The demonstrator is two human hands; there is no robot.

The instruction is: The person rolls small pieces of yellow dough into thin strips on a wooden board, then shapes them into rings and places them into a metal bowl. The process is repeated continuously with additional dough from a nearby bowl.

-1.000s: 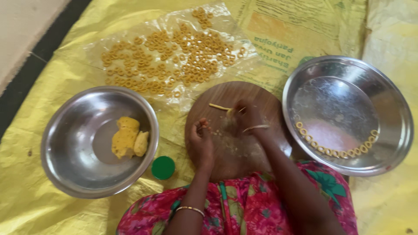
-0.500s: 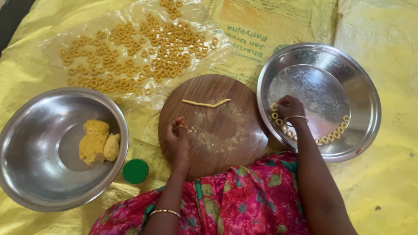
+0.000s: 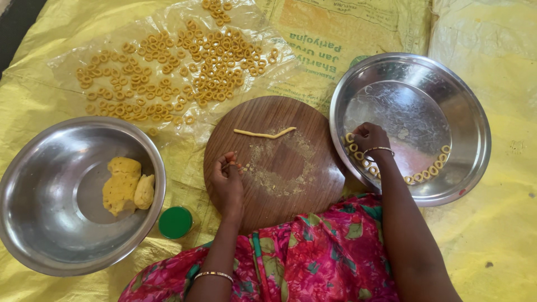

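On the far left sits the steel bowl (image 3: 33,223), with a lump of yellow dough (image 3: 127,186) in its bottom, untouched across all three views. Just beside its rim stands a small green lid (image 3: 175,222). Above, the clear plastic sheet (image 3: 67,67) carries rows of finished dough rings (image 3: 184,61), same spread as a second ago.

Now the middle: the round wooden board (image 3: 313,184), dusted with crumbs. A thin rolled dough strip (image 3: 264,133) lies near its far edge, and it has not moved in the last half second. The left hand (image 3: 227,184) rests on the board's near-left part, fingers curled narrow with the tips pinched together; it may hold a crumb of dough, but I cannot tell for sure.

Here is the change: the right hand (image 3: 369,138), which was over the board a second ago, has crossed to the steel plate (image 3: 470,112) and stays there, fingers closed down against the curved line of rings (image 3: 425,174) along the plate's near rim. Whether it grips a ring or merely presses one into place is hidden under the knuckles. That reads as one more ring joining the line.
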